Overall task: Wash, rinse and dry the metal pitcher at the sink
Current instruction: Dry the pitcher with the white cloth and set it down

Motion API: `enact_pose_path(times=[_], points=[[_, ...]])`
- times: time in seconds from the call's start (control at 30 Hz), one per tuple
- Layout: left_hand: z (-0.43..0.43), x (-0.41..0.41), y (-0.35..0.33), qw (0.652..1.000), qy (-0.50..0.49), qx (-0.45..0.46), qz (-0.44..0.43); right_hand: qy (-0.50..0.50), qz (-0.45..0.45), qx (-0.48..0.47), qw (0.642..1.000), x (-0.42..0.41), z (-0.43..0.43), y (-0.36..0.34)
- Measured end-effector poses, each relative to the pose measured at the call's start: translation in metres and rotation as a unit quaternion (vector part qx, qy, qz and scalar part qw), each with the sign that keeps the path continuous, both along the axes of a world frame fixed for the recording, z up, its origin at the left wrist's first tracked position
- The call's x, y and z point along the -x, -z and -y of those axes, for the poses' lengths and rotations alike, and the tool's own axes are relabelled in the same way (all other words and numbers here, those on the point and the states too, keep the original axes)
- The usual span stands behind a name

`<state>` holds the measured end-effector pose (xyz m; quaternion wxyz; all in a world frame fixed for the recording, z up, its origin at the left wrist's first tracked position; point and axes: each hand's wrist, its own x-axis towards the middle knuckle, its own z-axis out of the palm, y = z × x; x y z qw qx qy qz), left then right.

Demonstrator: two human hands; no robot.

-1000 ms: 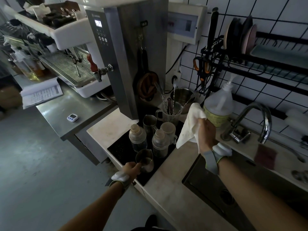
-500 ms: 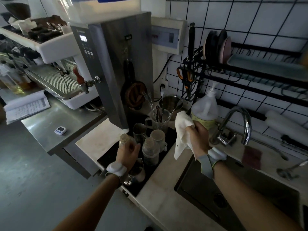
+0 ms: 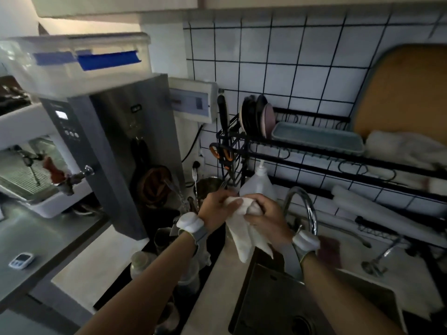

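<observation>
— Well, what's where?
— Left of the sink (image 3: 261, 310), on the desk (image 3: 214, 294), a dull grey metal pitcher (image 3: 162, 239) stands upright by the left wrist.
— And the grips?
— Left grip (image 3: 214, 209) and right grip (image 3: 268, 218) both bunch a white cloth (image 3: 244, 238).

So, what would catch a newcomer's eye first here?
Both hands meet mid-frame: the left hand and right hand grip a white cloth hanging over the counter beside the sink. Left of them stands a tall steel water boiler; a black dish rack runs along the tiled wall at right.
</observation>
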<state>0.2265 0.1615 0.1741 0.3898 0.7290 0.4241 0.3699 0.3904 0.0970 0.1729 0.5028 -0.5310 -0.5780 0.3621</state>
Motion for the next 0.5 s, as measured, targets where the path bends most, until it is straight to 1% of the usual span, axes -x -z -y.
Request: enact_pose_path(times=[0.07, 0.2, 0.3, 0.4, 0.5], points=[[-0.011, -0.005, -0.002, 1.000, 0.007, 0.004, -0.004, 0.009, -0.012, 0.002, 1.000, -0.008, -0.009, -0.002], [-0.030, -0.012, -0.010, 0.999, 0.030, -0.018, 0.018, 0.054, -0.054, 0.011, 0.997, -0.008, -0.027, -0.007], [-0.043, -0.016, -0.015, 0.998, 0.049, -0.015, 0.038, 0.101, -0.055, -0.026, 0.993, -0.006, -0.042, -0.012], [-0.057, -0.018, -0.020, 0.996, 0.040, 0.016, 0.075, 0.134, -0.045, -0.056, 0.988, -0.006, -0.059, -0.019], [-0.074, -0.018, -0.025, 0.997, 0.015, 0.021, 0.075, 0.168, -0.062, -0.065, 0.982, -0.004, -0.077, -0.027]])
